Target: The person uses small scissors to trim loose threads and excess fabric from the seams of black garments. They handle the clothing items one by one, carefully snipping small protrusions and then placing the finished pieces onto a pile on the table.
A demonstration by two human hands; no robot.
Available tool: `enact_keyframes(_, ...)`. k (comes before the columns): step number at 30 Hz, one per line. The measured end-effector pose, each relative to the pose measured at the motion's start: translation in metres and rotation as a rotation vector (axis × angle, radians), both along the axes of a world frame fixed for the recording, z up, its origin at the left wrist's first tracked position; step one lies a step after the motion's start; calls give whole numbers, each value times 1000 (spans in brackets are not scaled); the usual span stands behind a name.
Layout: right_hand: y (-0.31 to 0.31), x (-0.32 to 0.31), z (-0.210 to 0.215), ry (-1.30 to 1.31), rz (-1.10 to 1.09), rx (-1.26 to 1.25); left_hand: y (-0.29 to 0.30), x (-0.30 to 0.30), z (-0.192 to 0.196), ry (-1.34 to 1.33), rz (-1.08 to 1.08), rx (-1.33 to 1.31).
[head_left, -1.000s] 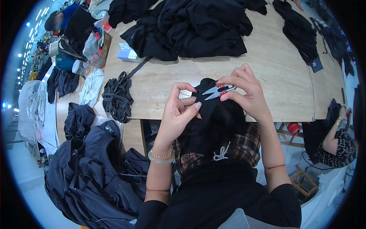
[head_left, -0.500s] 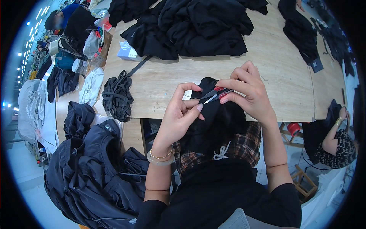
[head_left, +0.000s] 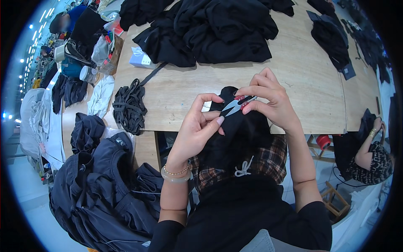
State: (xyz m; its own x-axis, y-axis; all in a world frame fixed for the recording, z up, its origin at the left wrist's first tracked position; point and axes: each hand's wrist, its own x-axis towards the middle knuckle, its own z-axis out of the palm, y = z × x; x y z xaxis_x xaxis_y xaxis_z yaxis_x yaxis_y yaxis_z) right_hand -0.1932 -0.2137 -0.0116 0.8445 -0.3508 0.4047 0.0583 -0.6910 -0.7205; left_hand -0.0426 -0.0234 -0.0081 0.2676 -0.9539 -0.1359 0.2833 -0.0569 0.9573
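Observation:
Black cloth (head_left: 235, 134) lies over my lap and up onto the table's front edge. My left hand (head_left: 200, 126) pinches a fold of it between thumb and fingers; a bangle and a beaded bracelet circle that wrist. In my right hand (head_left: 270, 101) are thread snips (head_left: 233, 106) with red grips, held between thumb and fingers. Their two pale blades stand apart, tips pointing left, close to the left fingertips and over the black cloth. Whether the tips touch a thread cannot be made out.
A heap of black garments (head_left: 226, 33) covers the far table. Left lie a coil of dark strips (head_left: 130, 107), a tissue box (head_left: 142, 59) and a dark jacket (head_left: 105, 180) beside me. A co-worker's arm (head_left: 367, 147) shows at the right, near a wooden stool (head_left: 336, 201).
The snips have turned slightly in my right hand, and both blades now show more plainly. My left hand keeps its pinch on the cloth, almost unmoved.

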Motion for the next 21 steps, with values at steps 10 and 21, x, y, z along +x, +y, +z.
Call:
enact_keyframes(10,1,0,3,16,34,0,1,1,-3,5,-21,-15)
enact_keyframes(21,-1,-3,-2,-103,-3,308,-1,3,-12,27,111,-113)
